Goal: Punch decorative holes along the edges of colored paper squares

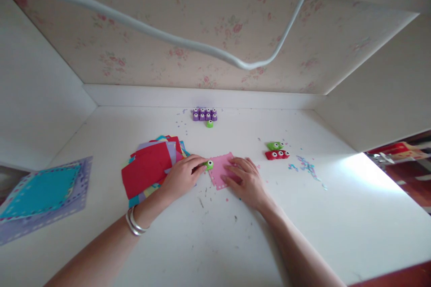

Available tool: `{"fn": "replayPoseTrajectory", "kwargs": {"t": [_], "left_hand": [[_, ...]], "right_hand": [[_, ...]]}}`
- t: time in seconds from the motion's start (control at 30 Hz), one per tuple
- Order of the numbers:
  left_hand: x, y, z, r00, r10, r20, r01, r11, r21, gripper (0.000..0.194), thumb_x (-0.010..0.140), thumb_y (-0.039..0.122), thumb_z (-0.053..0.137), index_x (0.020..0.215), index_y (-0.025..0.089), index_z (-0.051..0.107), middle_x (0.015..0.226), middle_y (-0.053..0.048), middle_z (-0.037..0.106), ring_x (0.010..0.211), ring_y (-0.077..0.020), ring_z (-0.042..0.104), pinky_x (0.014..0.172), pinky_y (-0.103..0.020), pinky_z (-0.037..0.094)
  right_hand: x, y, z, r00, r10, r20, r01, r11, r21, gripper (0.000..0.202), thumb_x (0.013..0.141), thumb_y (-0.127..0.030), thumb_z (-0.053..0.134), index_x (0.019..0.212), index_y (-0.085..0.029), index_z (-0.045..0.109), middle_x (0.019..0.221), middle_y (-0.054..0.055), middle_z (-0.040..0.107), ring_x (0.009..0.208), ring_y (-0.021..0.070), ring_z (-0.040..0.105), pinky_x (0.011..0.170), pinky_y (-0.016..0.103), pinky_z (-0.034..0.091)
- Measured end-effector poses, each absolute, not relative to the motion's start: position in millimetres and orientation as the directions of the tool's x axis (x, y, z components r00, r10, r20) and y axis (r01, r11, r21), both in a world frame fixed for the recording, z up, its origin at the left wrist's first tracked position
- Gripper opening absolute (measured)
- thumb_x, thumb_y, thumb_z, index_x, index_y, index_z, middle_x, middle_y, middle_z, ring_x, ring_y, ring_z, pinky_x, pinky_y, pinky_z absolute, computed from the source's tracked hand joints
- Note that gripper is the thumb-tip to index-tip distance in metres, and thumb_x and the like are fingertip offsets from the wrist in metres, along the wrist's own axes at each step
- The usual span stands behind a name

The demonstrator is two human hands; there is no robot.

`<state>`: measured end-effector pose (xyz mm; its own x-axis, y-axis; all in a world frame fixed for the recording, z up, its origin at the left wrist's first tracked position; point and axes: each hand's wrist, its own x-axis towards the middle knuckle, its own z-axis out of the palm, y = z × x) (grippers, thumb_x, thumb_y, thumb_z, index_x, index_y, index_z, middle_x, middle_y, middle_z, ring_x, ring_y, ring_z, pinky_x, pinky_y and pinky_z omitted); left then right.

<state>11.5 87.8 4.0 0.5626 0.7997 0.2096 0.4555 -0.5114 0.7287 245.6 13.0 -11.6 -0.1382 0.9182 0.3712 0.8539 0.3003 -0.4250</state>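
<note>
A pink paper sheet (220, 171) with small punched shapes along its edges lies on the white table. My left hand (185, 172) grips a small green punch (209, 165) at the sheet's left edge, thumb and fingers closed on it. On the sheet's right part rests my right hand (246, 178), its fingers spread flat over the paper. Beside my left hand is a loose pile of coloured sheets, with a red sheet (148, 167) on top.
Purple punches (205, 115) and a green punch (210, 123) stand at the back. Green punches (275, 145), red punches (277, 155) and paper bits (308, 167) are to the right. Punched blue and purple sheets (43, 190) lie far left. A white cable (161, 36) hangs overhead.
</note>
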Motion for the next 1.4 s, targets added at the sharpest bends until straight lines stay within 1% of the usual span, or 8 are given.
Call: {"fn": "replayPoseTrajectory", "kwargs": {"t": [0.5,0.7,0.87,1.0,1.07,1.23,1.33,1.4], "left_hand": [[12,89,0,0.571,0.777,0.267,0.429,-0.559,0.71,0.02,0.094,0.027,0.052,0.106,0.022,0.068,0.105,-0.005,0.07,0.099,-0.0186,0.064,0.09,-0.031,0.049],[12,87,5,0.558,0.793,0.244,0.448,-0.536,0.715,0.021,0.094,0.027,0.051,0.106,0.025,0.069,0.105,-0.002,0.071,0.1,-0.0196,0.064,0.09,-0.03,0.049],[12,91,18,0.546,0.82,0.173,0.477,-0.473,0.741,0.024,0.096,0.03,0.048,0.107,0.022,0.068,0.108,-0.003,0.071,0.101,-0.0184,0.064,0.09,-0.028,0.049],[18,95,30,0.543,0.828,0.142,0.51,-0.46,0.727,0.029,0.097,0.035,0.045,0.092,0.02,0.07,0.096,-0.004,0.072,0.091,-0.0175,0.065,0.081,-0.027,0.049],[23,96,32,0.541,0.831,0.129,0.524,-0.453,0.721,0.031,0.096,0.036,0.046,0.087,0.02,0.071,0.091,-0.004,0.072,0.086,-0.0175,0.065,0.077,-0.027,0.049],[32,98,23,0.554,0.829,0.082,0.518,-0.42,0.746,0.023,0.09,0.033,0.054,0.088,0.021,0.073,0.09,-0.004,0.073,0.084,-0.0182,0.066,0.074,-0.026,0.05],[34,101,20,0.529,0.848,0.007,0.524,-0.334,0.783,0.022,0.087,0.035,0.057,0.087,0.02,0.072,0.089,-0.005,0.073,0.079,-0.018,0.067,0.07,-0.026,0.051],[36,103,21,0.508,0.856,-0.099,0.558,-0.24,0.795,0.021,0.085,0.036,0.058,0.086,0.018,0.069,0.083,-0.004,0.072,0.065,-0.0155,0.065,0.059,-0.024,0.049]], "right_hand": [[245,11,-8,-0.142,0.911,0.388,0.84,0.318,-0.439,0.026,0.084,-0.037,0.069,0.107,-0.026,0.072,0.114,0.009,0.066,0.109,0.0277,0.06,0.102,0.051,0.041],[246,11,-9,-0.144,0.912,0.385,0.84,0.318,-0.439,0.027,0.084,-0.037,0.069,0.108,-0.026,0.071,0.115,0.009,0.066,0.11,0.0279,0.059,0.102,0.052,0.041],[246,11,-7,-0.141,0.917,0.374,0.839,0.312,-0.447,0.026,0.084,-0.037,0.069,0.107,-0.026,0.071,0.114,0.008,0.066,0.108,0.0268,0.06,0.103,0.052,0.04],[246,12,-7,-0.141,0.919,0.368,0.838,0.309,-0.45,0.025,0.084,-0.036,0.069,0.106,-0.026,0.071,0.113,0.008,0.066,0.107,0.0262,0.06,0.104,0.052,0.039],[246,12,-7,-0.136,0.92,0.366,0.839,0.304,-0.451,0.025,0.084,-0.036,0.069,0.106,-0.027,0.071,0.113,0.008,0.066,0.108,0.0263,0.06,0.104,0.052,0.039],[246,11,-4,-0.147,0.922,0.358,0.838,0.309,-0.45,0.026,0.084,-0.038,0.069,0.107,-0.027,0.071,0.112,0.008,0.066,0.107,0.0268,0.06,0.103,0.053,0.039],[246,11,-3,-0.141,0.919,0.367,0.835,0.31,-0.455,0.025,0.084,-0.038,0.068,0.106,-0.027,0.071,0.112,0.009,0.066,0.106,0.027,0.061,0.102,0.053,0.04],[246,11,-4,-0.139,0.919,0.368,0.835,0.309,-0.456,0.024,0.084,-0.038,0.068,0.106,-0.028,0.071,0.112,0.009,0.066,0.106,0.0269,0.061,0.102,0.053,0.04]]}}
